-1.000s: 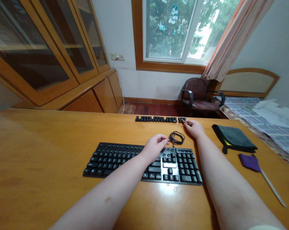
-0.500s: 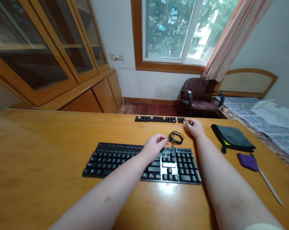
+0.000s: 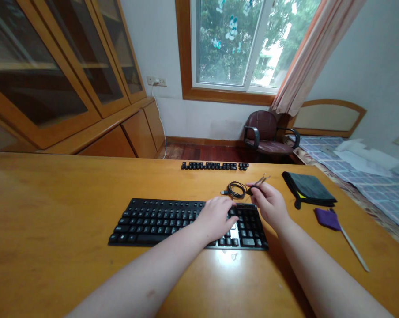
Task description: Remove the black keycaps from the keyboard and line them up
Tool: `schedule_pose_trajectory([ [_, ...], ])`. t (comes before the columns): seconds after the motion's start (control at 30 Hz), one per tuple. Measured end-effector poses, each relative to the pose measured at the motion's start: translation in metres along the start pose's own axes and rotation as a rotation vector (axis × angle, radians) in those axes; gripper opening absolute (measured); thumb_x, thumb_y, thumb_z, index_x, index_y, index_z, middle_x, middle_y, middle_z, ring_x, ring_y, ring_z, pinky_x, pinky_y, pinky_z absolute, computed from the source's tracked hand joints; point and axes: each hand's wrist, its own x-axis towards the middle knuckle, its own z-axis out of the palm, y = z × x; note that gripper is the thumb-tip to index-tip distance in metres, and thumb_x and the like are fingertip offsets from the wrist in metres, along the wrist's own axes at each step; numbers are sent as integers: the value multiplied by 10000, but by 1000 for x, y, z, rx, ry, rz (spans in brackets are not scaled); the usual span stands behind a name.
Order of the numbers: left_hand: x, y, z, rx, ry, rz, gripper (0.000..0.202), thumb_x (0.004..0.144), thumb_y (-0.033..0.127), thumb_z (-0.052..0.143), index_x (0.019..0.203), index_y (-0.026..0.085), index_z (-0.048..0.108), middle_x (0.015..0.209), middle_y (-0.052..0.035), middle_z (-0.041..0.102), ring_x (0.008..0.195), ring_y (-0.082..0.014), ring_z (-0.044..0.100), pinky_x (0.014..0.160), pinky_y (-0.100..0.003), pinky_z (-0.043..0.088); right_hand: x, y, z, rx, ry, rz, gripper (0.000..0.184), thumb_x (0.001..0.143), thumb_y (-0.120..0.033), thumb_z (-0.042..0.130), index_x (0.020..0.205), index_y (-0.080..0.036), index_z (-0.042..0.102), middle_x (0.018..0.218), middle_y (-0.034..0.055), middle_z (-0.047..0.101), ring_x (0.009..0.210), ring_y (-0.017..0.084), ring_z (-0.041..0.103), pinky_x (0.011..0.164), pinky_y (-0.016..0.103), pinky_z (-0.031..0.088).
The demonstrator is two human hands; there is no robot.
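We find the right hand (image 3: 269, 201) pinching a wire-pronged tool (image 3: 250, 191) beside the coiled cable (image 3: 236, 197), and the left hand (image 3: 217, 217), thumb spread apart, over the black keyboard (image 3: 159, 221).

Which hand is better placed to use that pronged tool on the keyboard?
Probably the right hand: it holds the tool near the keyboard, while the left hand is spread over it, no tool showing.

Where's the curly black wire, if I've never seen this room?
Find the big wooden table, then the black keyboard lying on it. Beyond the keyboard's right part, before the row of loose keycaps at the far edge, lies the cable. Unlike those, it is thin and wound in loops, with its plug poking out to the left.
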Motion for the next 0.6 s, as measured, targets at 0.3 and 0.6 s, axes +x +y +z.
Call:
schedule_pose_trajectory([
  [0.3,1,-10,7,69,-38,-37,415,724,362,642,1088,189,542,1063,-91,597,1029,-273,513,912,-412,387,0,12,20,-1,-179,-1,177,850,-366,492,828,-202,551,573,-4,569,481,141,537,465,261,438],
  [0.6,3,-12,9,34,-42,-37,274,733,350,626,948,183,590,985,-86,609,980,-268,530,878,-407,407,1,3,24,-225,-293,-211,127,862,-277,462,810,-207,554,690,23,605,636,161,582,589,286,473],
])
